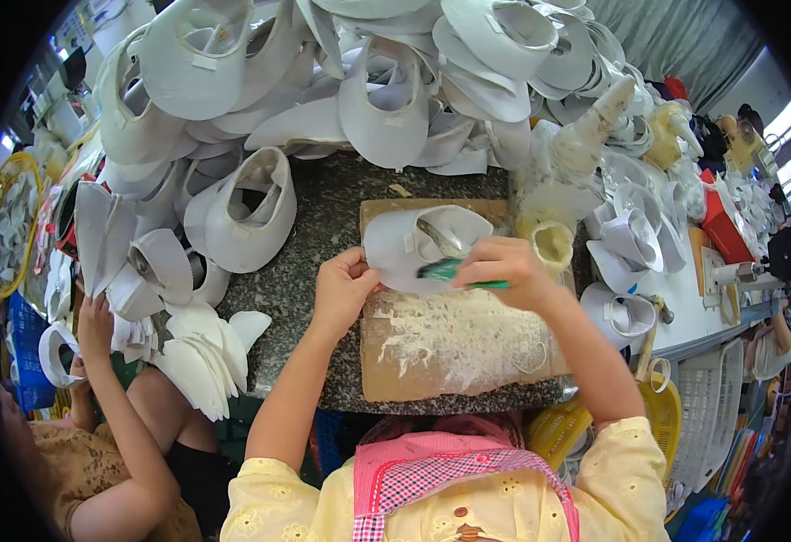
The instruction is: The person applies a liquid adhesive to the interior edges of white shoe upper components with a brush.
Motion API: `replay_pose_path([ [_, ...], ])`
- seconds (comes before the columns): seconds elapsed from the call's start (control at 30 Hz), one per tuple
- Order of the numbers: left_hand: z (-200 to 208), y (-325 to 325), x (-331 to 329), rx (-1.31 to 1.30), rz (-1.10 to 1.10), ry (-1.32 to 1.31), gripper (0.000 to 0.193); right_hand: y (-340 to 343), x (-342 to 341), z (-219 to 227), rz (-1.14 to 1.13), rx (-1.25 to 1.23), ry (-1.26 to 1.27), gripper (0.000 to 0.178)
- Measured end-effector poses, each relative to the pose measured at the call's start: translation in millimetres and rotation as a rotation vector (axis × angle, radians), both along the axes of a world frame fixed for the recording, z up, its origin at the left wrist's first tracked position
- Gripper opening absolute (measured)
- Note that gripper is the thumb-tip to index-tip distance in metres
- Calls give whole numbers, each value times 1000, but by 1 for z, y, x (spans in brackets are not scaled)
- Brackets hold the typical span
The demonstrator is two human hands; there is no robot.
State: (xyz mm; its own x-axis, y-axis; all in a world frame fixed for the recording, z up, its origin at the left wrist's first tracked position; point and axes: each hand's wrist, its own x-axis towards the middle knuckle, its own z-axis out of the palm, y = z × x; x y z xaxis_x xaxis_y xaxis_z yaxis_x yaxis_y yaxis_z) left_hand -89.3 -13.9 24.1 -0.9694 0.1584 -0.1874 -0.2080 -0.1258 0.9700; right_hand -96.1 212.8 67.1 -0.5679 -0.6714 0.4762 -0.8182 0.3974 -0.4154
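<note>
Pink checked apron and yellow sleeves are filling the lower edge of the head view, closest to the lens. Bare forearms are reaching forward over a dark speckled surface.

Left hand: thumb and fingers are closing in a pinch on the lower left edge of a white visor-shaped piece. Right hand: fingers are curling closed around a green-handled brush; its dark head is overlapping the brim. Contact between bristles and brim: cannot tell.

Position of piece: it is resting over the far part of a brown board, its oval opening facing up. Pale, flaky residue is covering much of the board's nearer part.

Right of the piece, a yellowish cup is standing near the right hand, with a cloudy, lumpy container rising just behind. Further right, another white piece is lying near the surface's edge.

Far side: a large heap of similar white pieces is spreading across the surface. Left: flat white pieces are fanning out in a stack; beyond these, a co-worker's hand is touching a pale piece.
</note>
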Motion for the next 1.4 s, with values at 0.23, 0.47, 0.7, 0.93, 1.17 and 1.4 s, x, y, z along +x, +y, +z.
replay_pose_path([
  [0.23, 14, 4, 2, -21, -42, 0, 17, 0, 2, 43, 17, 56, -196, 16],
  [0.47, 32, -12, 21, 54, 75, -14, 16, 34, 9, 53, -171, 263, -539, 13],
  [0.7, 41, 12, 44, -36, -247, 183, 29, 5, 47, 36, 5, -345, -1117, 10],
  [0.93, 36, 33, 34, 528, -170, -113, 57, 13, 57, 45, 8, -576, -1105, 6],
  [1.17, 59, -17, 33, 328, 40, 159, 25, 73, 79, 54, -606, -683, -261, 10],
  [1.4, 62, -24, 39, -16, 289, 374, 16, 84, 51, 34, -734, -610, -164, 14],
])
